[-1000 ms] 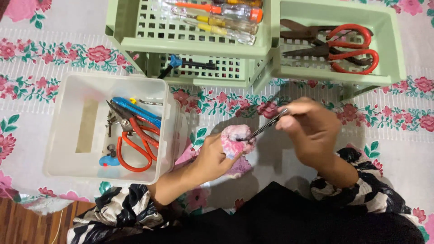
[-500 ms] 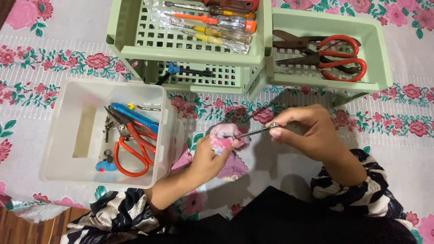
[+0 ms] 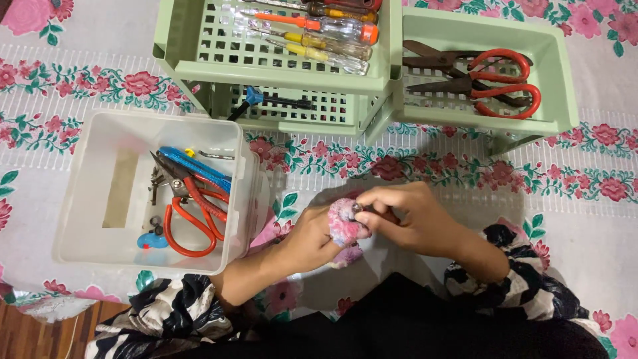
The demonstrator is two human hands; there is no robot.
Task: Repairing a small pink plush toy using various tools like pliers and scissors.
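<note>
- Left hand point(image 3: 309, 236) clenched around a pink-and-white cloth point(image 3: 344, 227); cloth bunched into a wad, part of it hanging below the fist.
- Right hand point(image 3: 412, 223) closed on a small metal tool point(image 3: 359, 208); only its tip shows between the fingers, pressed into the top of the cloth. Tool type: cannot tell.
- Hands touch each other at the cloth.
- Cloth sits just right of the white bin point(image 3: 73, 199), low over the floral tablecloth point(image 3: 598, 233).
- White bin, left of the cloth: red-handled scissors point(image 3: 193, 219), blue cutter point(image 3: 193, 166), dark pliers point(image 3: 166, 174), a small blue piece point(image 3: 153, 239) at the near edge.
- Green rack point(image 3: 199, 63), beyond the bin and up-left of the cloth: top tray holds screwdrivers point(image 3: 319, 33) with orange, yellow and clear handles; lower tray holds a blue-handled tool point(image 3: 266, 100).
- Green tray point(image 3: 558, 80), up-right of the cloth, touching the rack's right side: two pairs of red-handled scissors point(image 3: 492, 80).
- Both sleeves point(image 3: 525, 286) black-and-white patterned, at the near edge below the cloth.
- Wood floor point(image 3: 40, 332) shows at the corner down-left of the bin.
</note>
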